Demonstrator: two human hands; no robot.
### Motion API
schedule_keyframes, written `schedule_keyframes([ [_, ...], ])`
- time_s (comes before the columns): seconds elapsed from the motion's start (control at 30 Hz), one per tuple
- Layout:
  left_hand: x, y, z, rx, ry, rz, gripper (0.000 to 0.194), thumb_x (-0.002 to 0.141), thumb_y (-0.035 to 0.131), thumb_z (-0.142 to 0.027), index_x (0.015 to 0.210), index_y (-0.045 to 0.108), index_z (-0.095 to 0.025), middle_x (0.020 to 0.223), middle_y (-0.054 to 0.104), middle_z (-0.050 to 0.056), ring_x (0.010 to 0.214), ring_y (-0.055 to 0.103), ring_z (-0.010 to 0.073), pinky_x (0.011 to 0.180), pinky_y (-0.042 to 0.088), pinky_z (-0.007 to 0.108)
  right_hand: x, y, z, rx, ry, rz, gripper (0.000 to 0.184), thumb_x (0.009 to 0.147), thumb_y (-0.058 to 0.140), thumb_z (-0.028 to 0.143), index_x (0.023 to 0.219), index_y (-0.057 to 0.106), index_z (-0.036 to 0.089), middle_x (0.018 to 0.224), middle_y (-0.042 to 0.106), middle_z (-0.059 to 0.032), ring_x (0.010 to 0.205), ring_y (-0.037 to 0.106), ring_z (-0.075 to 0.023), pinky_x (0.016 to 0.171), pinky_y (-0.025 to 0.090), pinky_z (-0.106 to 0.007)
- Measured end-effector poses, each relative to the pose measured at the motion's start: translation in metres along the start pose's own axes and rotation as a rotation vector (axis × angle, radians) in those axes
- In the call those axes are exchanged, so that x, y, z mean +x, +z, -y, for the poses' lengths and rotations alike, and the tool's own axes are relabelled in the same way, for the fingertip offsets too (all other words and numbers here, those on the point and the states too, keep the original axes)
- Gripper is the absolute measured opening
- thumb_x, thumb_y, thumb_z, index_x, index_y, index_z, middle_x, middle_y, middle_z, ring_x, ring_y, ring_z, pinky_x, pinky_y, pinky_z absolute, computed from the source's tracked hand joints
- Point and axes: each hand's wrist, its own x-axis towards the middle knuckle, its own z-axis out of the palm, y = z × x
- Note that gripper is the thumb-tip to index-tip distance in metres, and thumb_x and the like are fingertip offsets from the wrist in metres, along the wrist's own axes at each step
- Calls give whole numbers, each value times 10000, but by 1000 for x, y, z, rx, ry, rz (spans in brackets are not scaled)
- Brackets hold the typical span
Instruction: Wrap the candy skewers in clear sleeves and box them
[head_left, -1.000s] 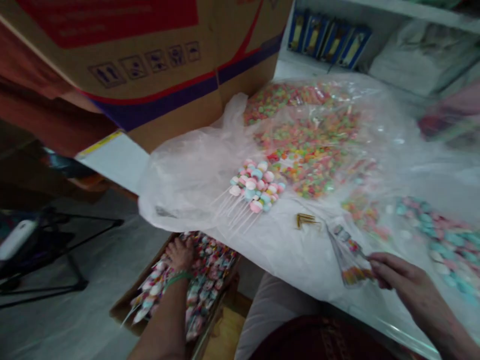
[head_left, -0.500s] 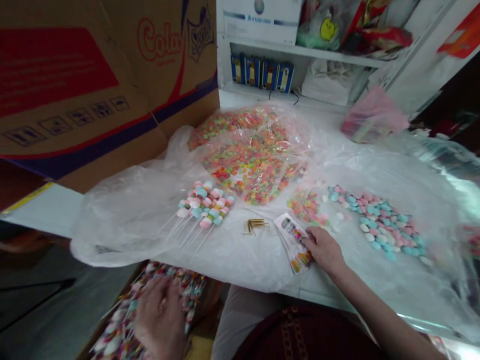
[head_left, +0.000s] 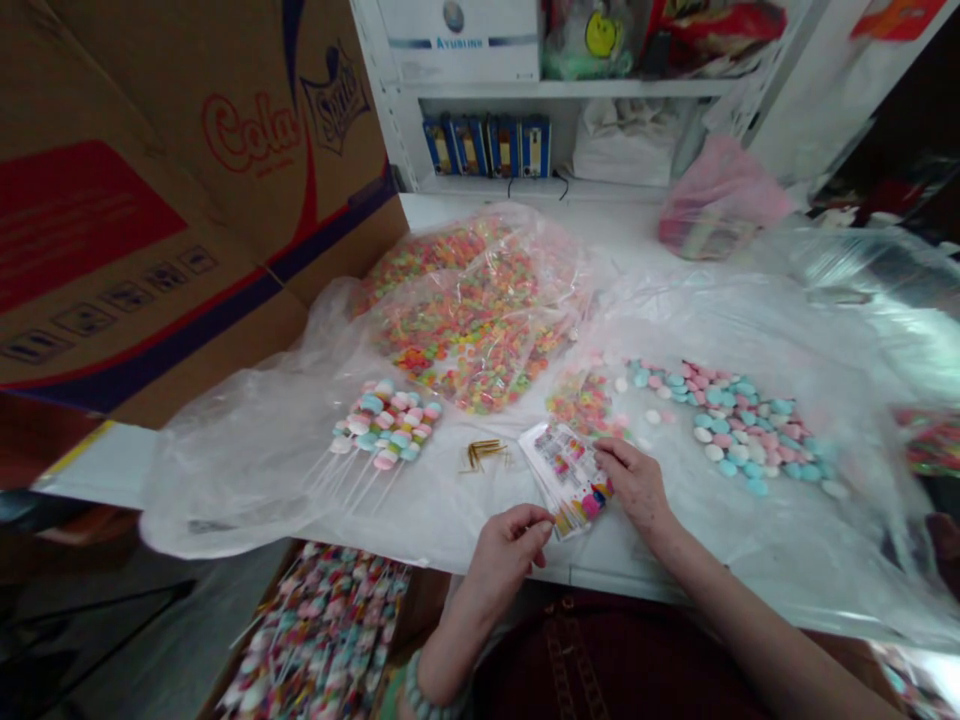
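Note:
A small stack of printed plastic packets [head_left: 564,470] lies fanned out on the white-covered table in front of me. My right hand [head_left: 636,487] pinches the right edge of the stack between thumb and fingers. At the lower left corner of the packets, my left hand [head_left: 510,548] has its thumb and forefinger closed on the edge. Gold twist ties [head_left: 484,455] lie just left of the stack. Further left is a bunch of marshmallow skewers [head_left: 386,428] in pink, white and blue, their white sticks pointing toward me.
Clear bags of colourful gummy candies [head_left: 480,310] lie behind. Loose marshmallows [head_left: 739,425] are spread on plastic at the right. Below the table edge stands a box of finished marshmallow skewers [head_left: 322,620]. A big cardboard carton [head_left: 165,200] blocks the left; shelves [head_left: 480,88] stand at the back.
My left hand has come up from the box of skewers to the packets. The top packet now shows a different print. The view has turned to the right.

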Motion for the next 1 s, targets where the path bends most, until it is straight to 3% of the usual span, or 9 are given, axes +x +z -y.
schedule_keyframes([
  [0.13, 0, 17, -8, -265, -38, 146, 343, 702, 678, -402, 925, 688, -141, 744, 639, 39, 569, 554, 119, 493, 387, 215, -11, 5, 23, 309, 140, 102, 166, 744, 568, 353, 691, 583, 196, 564, 507, 38, 534, 445, -130, 522, 350, -244],
  [0.23, 0, 23, -10, -576, -5, 155, 416, 690, 709, -437, 969, 677, -130, 826, 643, 66, 682, 571, 139, 585, 444, 240, -22, 25, 45, 231, 127, 217, 202, 764, 569, 375, 666, 565, 198, 547, 499, 45, 511, 429, -120, 497, 326, -235],
  [0.37, 2, 4, 3, -799, 27, -188, 351, 676, 733, -412, 859, 691, -115, 724, 629, 35, 618, 526, 105, 579, 417, 219, -34, 66, 64, 16, -34, 332, 237, 804, 541, 381, 655, 579, 200, 590, 548, 27, 594, 493, -137, 567, 363, -239],
  [0.5, -11, -44, 27, -896, 95, -405, 288, 588, 795, -332, 742, 699, -109, 722, 666, 45, 666, 572, 124, 657, 447, 237, -42, 111, 79, 53, -82, 627, 228, 820, 510, 323, 642, 576, 195, 606, 558, 29, 609, 502, -125, 584, 375, -232],
  [0.6, -30, -83, 45, -918, 61, -500, 277, 561, 803, -337, 625, 665, -106, 624, 638, 31, 598, 565, 126, 625, 451, 250, -45, 148, 94, 203, 67, 723, 198, 789, 528, 274, 619, 564, 180, 570, 545, 34, 518, 455, -94, 507, 345, -212],
  [0.73, -52, -111, 59, -984, 75, -669, 286, 478, 836, -267, 628, 638, -125, 575, 595, -12, 549, 522, 99, 590, 434, 228, -42, 203, 120, 595, 581, 816, 75, 725, 623, 208, 768, 592, 155, 604, 587, 16, 442, 425, -69, 433, 302, -187],
  [0.83, -61, -110, 63, -1016, 123, -718, 267, 521, 799, -290, 646, 619, -138, 569, 560, -29, 531, 477, 82, 569, 412, 214, -36, 236, 133, 655, 792, 849, 65, 750, 606, 167, 740, 543, 159, 547, 530, 35, 414, 405, -61, 426, 313, -170],
  [0.93, -66, -100, 68, -968, 108, -718, 206, 607, 695, -299, 579, 551, -154, 521, 475, -44, 486, 407, 74, 501, 351, 206, -31, 253, 134, 647, 833, 863, 80, 814, 554, 178, 737, 533, 178, 521, 482, 51, 415, 394, -60, 427, 316, -159],
  [1.0, -68, -96, 73, -932, 89, -751, 197, 607, 637, -245, 517, 481, -166, 495, 423, -51, 470, 368, 69, 476, 312, 203, -29, 251, 129, 635, 836, 847, 118, 827, 553, 204, 712, 528, 187, 543, 503, 41, 440, 425, -67, 433, 334, -162],
])
